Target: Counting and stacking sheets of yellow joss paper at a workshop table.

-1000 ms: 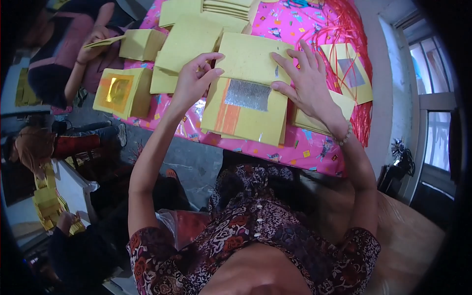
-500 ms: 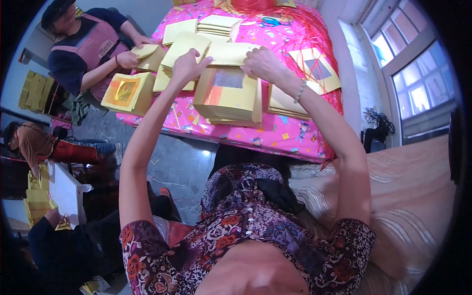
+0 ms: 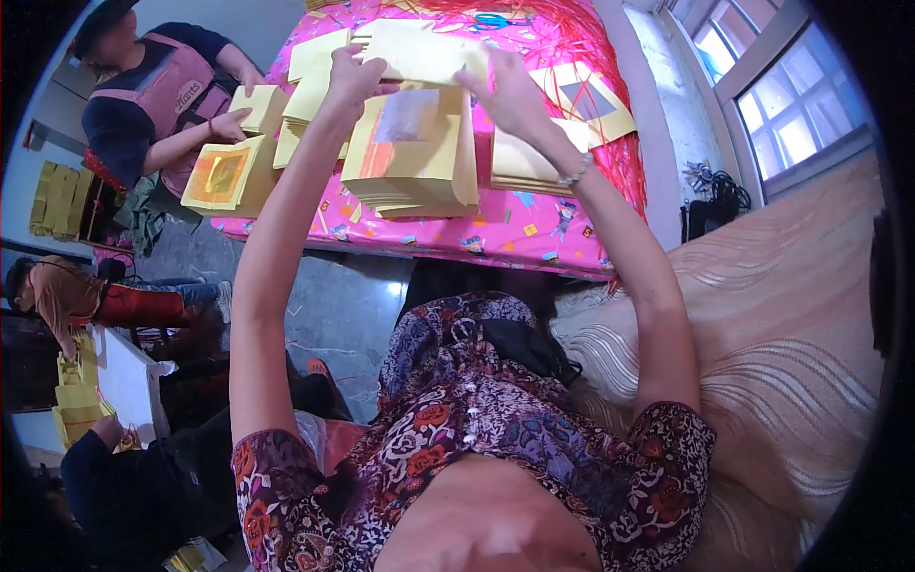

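Above a thick stack of yellow paper [image 3: 412,172], its top sheet marked with a silver square and an orange band, a plain yellow paper sheet [image 3: 419,50] is raised. My left hand [image 3: 355,76] is closed on the sheet's left edge, the thumb in front. At its right edge is my right hand [image 3: 510,93], smeared by motion; a fingertip seems to touch the lower right corner, and its grip is unclear. Another pile of yellow sheets [image 3: 303,110] lies by my left hand. Below my right wrist sits a lower stack of folded yellow paper [image 3: 534,164].
A pink patterned cloth [image 3: 534,243] covers the table. Red strings [image 3: 624,181] hang over its right side, and blue-handled scissors [image 3: 500,21] lie at the back. To the left, a co-worker in a pink apron [image 3: 176,91] holds yellow paper beside an orange-printed stack [image 3: 229,176].
The sheet between my hands has come up and shows more of its face. My right hand has shifted at its edge and blurs. The whole view has moved slightly.
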`<control>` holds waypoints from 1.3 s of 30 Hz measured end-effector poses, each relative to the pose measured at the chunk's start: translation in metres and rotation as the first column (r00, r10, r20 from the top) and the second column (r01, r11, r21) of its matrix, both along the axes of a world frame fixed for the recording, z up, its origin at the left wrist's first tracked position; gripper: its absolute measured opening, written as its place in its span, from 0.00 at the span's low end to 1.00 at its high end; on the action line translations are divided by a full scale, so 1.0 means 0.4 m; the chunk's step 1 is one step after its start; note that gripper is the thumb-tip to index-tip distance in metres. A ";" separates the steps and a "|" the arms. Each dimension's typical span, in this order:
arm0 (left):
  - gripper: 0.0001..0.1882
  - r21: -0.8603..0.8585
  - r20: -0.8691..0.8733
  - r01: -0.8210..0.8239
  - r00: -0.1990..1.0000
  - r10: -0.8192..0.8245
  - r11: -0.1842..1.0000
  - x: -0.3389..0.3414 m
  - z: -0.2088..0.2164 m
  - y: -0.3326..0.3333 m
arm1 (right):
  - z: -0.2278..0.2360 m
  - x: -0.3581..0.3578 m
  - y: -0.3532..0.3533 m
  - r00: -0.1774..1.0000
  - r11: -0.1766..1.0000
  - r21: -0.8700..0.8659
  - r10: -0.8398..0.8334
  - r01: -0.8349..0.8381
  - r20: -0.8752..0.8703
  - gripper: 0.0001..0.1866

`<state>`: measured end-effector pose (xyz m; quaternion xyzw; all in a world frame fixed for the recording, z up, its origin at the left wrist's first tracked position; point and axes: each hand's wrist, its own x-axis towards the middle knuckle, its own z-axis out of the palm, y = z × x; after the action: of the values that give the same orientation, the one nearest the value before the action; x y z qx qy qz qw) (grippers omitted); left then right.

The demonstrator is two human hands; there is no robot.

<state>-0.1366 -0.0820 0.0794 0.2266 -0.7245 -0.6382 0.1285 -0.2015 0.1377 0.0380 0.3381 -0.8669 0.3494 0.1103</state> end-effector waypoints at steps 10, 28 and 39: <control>0.26 -0.180 -0.170 0.033 0.983 -0.064 0.983 -0.027 -0.166 0.350 | -0.056 -0.005 0.329 0.720 0.911 -0.347 0.087 0.222 0.688 0.16; 0.21 -0.638 0.109 0.155 0.988 -0.111 0.754 0.035 -0.353 0.454 | -0.300 -0.009 0.399 0.798 0.944 0.166 -0.331 0.286 0.504 0.24; 0.17 -0.727 0.115 0.236 0.968 -0.225 0.644 0.051 -0.378 0.454 | -0.284 0.034 0.373 0.866 0.905 0.216 -0.416 0.366 0.276 0.24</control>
<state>-0.1160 0.0996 -0.0718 0.0664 -0.9432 -0.3020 0.1213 -0.1879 0.2871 -0.0754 0.1023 -0.9483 0.3002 0.0120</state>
